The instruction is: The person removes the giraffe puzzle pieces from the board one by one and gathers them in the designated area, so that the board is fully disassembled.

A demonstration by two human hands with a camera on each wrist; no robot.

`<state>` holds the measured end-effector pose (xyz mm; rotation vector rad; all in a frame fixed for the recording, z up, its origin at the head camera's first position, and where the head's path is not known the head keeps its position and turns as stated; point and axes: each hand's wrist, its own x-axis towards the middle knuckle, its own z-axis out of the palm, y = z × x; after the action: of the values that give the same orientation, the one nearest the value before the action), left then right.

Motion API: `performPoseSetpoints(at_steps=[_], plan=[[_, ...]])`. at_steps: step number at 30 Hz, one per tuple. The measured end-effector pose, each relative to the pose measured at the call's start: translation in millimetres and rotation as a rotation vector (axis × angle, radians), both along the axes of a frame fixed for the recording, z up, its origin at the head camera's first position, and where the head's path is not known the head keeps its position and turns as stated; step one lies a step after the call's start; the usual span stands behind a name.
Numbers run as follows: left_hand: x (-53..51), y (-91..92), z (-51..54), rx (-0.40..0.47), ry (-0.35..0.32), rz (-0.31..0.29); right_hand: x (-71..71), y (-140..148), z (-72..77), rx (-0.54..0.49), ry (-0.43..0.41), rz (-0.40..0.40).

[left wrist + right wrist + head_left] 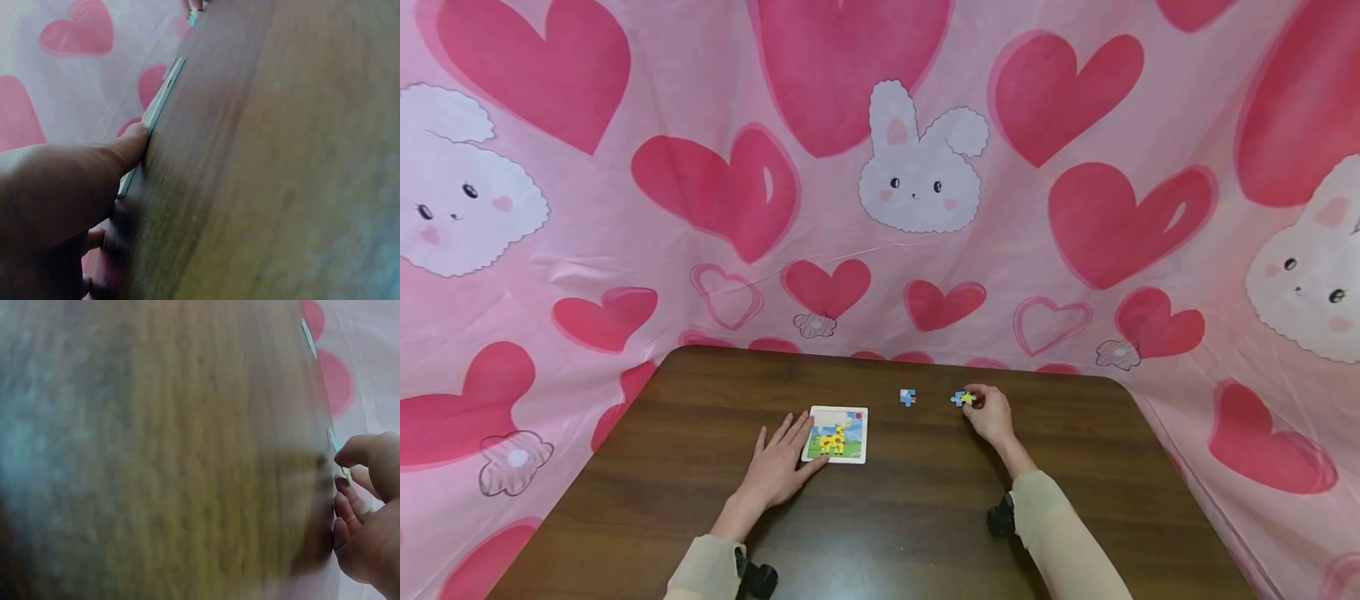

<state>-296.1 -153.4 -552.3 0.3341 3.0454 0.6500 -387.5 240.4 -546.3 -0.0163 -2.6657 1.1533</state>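
A square puzzle board (pixel 837 450) with a white frame and a giraffe picture lies on the table. Its upper part shows a pale, unfilled area. My left hand (pixel 778 468) rests flat with spread fingers at the board's left side, and its thumb (pixel 134 140) touches the near edge. Farther right, my right hand (pixel 990 414) pinches a blue and yellow puzzle piece (pixel 962 398) between thumb and fingers, just at the tabletop. In the right wrist view that puzzle piece (pixel 335 445) appears edge-on. Between board and right hand lies another blue puzzle piece (pixel 907 397).
The brown wooden table (pixel 895 525) has rounded far corners. Behind it hangs a pink cloth (pixel 917 275) with hearts and rabbits, close to the table's back and side edges. Dark wrist cameras (pixel 1001 517) are strapped to both forearms.
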Motion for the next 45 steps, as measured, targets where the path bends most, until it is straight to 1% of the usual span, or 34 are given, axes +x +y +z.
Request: performPoseSetpoints(at_steps=[4,8,14,17,23,27,28,29,30,33,34,35,36,37,40,42,45], plan=[[0.2,0.4,-1.2,-0.002,0.003,0.004,0.9,1,-3.9,0.055,0.019,0.012],[0.7,1.0,-2.9,-0.003,0.0,0.004,3.2,1,-6.1,0.062,0.038,0.01],[1.9,1.0,-2.0,0.002,0.006,0.007,4.9,-9,-6.1,-0.002,0.12,-0.031],[2.4,0.5,-1.6,0.003,0.008,0.009,5.7,-18,-4.4,-0.025,0.145,-0.013],[1.8,0.3,-1.9,-0.001,0.004,0.008,8.0,-37,0.9,-0.05,0.186,0.057],[1.1,0.1,-2.5,-0.006,0.003,0.015,9.3,-48,0.8,-0.048,0.157,0.118],[0.9,0.1,-2.6,-0.007,0.003,0.016,10.0,-51,0.7,-0.053,0.149,0.143],[0.7,0.2,-2.5,-0.008,0.005,0.016,9.6,-54,-1.2,-0.052,0.161,0.168],[0.6,0.3,-2.4,-0.008,0.005,0.015,7.4,-56,-6.7,-0.057,0.185,0.198],[0.5,0.6,-2.2,-0.01,0.002,0.015,7.7,-66,-12.0,-0.079,0.244,0.288],[0.5,0.7,-2.1,-0.011,0.002,0.015,8.2,-69,-12.1,-0.087,0.248,0.314],[0.5,0.7,-2.0,-0.01,0.002,0.015,8.7,-73,-12.2,-0.094,0.247,0.339],[0.5,0.7,-1.9,-0.01,0.003,0.014,10.1,-78,-10.7,-0.102,0.222,0.35],[0.5,0.7,-1.9,-0.01,0.003,0.013,13.2,-84,-5.2,-0.106,0.179,0.349],[0.5,0.4,-1.8,-0.009,0.005,0.01,17.1,-98,2.2,-0.114,0.07,0.351],[0.6,0.3,-1.7,-0.009,0.006,0.007,19.2,-105,5.2,-0.111,0.021,0.347],[0.2,0.4,-1.2,-0.006,0.007,0.004,19.9,-114,6.6,-0.118,-0.008,0.365]])
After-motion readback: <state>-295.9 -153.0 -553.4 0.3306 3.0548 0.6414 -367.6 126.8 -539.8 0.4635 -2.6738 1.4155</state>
